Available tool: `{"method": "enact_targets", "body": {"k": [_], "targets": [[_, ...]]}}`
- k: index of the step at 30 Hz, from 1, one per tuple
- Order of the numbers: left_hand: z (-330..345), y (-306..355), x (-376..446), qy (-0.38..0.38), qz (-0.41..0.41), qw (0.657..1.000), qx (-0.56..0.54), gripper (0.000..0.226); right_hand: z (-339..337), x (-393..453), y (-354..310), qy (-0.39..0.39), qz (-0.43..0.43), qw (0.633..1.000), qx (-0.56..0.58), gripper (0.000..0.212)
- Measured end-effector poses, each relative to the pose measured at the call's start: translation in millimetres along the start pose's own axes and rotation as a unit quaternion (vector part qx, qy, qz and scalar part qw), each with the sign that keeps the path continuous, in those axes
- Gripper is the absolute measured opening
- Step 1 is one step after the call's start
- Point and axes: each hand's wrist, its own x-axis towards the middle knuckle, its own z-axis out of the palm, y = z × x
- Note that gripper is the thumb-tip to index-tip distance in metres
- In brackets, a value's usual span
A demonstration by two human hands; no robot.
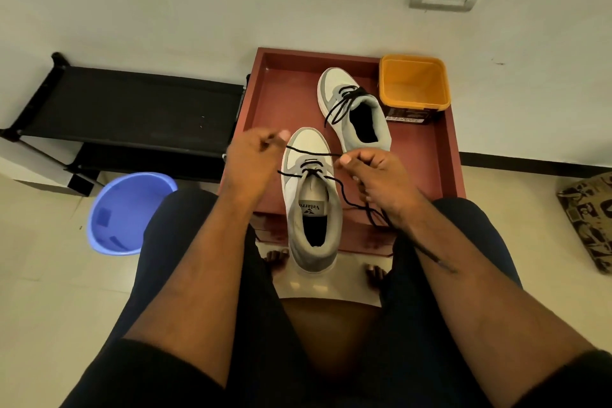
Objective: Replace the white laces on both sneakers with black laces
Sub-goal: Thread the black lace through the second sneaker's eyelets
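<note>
Far sneaker (354, 109) near tray's (443, 156) back edge already black-laced; near sneaker (311, 199) overhanging its front edge is mid-lacing, left hand (255, 159) and right hand (374, 172) each pinching the black lace (314, 152); next, probably, threading higher eyelets.

Near sneaker (309, 199) half-laced black; far sneaker (354, 109) black-laced, untied.

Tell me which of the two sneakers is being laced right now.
The nearer grey-and-white sneaker, overhanging the red tray's front edge. Both hands, left hand and right hand, pinch its black lace. The farther sneaker, beside the yellow tub, lies untouched.
</note>
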Motion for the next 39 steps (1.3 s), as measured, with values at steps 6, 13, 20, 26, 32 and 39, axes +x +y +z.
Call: {"method": "enact_targets", "body": {"k": [6, 13, 20, 26, 32, 39], "targets": [[15.9, 6.1, -10.2, -0.215, -0.001, 0.976, -0.015, 0.016, 5.0, 1.0, 3.3, -0.050, 0.010, 0.999, -0.011, 0.017], [-7.0, -16.8, 10.3, 0.077, -0.080, 0.994, 0.024, 0.021, -15.1, 10.3, 3.8, 0.065, -0.001, 0.998, -0.006, 0.006], [18.4, 1.8, 1.6, -0.010, 0.061, 0.994, 0.093, 0.056, -3.7, 12.3, 7.6, 0.044, -0.040, 0.996, -0.073, 0.009], [26.1, -4.6, -2.7, -0.130, -0.019, 0.991, -0.020, 0.012, -4.2, 11.8, 7.5, 0.046, -0.048, 0.997, -0.037, 0.013], [11.5, -2.4, -1.8, -0.163, -0.023, 0.984, -0.067, 0.045, -3.6, 14.0, 10.0, 0.034, -0.047, 0.997, -0.047, 0.016], [32.5, -0.7, -5.1, -0.160, 0.028, 0.980, -0.118, 0.026, 2.0, 11.7, 8.5, 0.041, -0.049, 0.998, 0.013, 0.008]]}}
